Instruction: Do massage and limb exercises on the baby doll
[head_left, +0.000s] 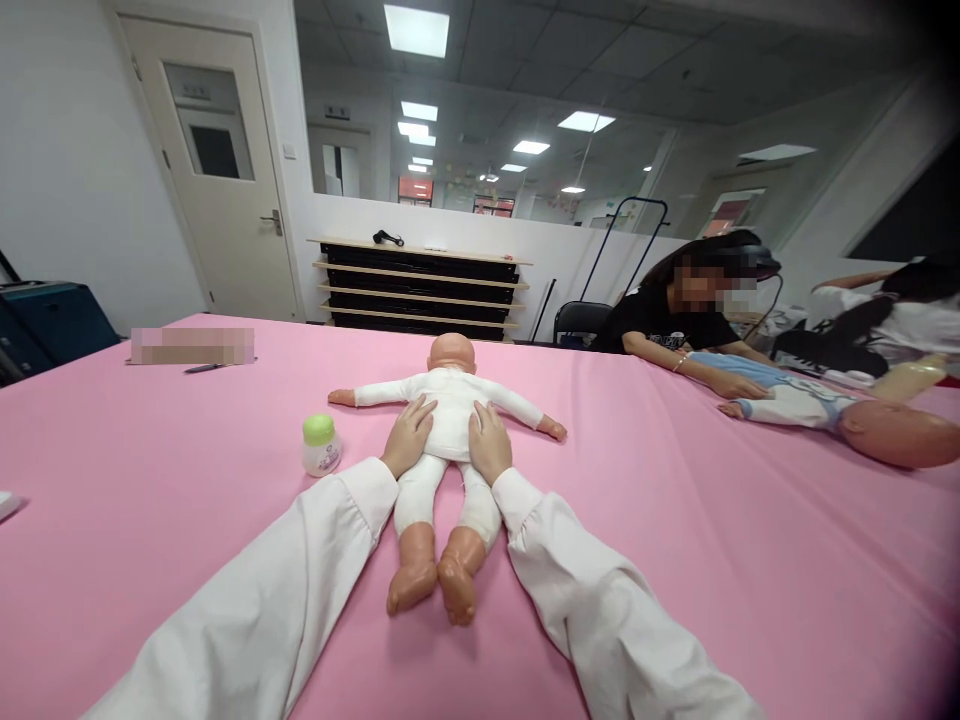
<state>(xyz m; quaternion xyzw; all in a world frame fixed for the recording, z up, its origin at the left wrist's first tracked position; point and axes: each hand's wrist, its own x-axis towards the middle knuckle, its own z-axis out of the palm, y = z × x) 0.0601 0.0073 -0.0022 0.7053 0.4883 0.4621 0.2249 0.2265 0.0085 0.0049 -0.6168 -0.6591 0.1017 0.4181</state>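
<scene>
Left hand (409, 436), right hand (491, 441) open, fingers extended, gripping nothing; white-clad doll (452, 412) between and beneath them. Best done with light palms, pressure even both sides.

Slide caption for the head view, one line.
Left hand and right hand rest on a white-clad baby doll lying on pink cloth, a green-lidded jar nearby.

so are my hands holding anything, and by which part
The left hand and right hand rest against opposite sides of the baby doll at its lower torso; whether they grip it cannot be told.
</scene>
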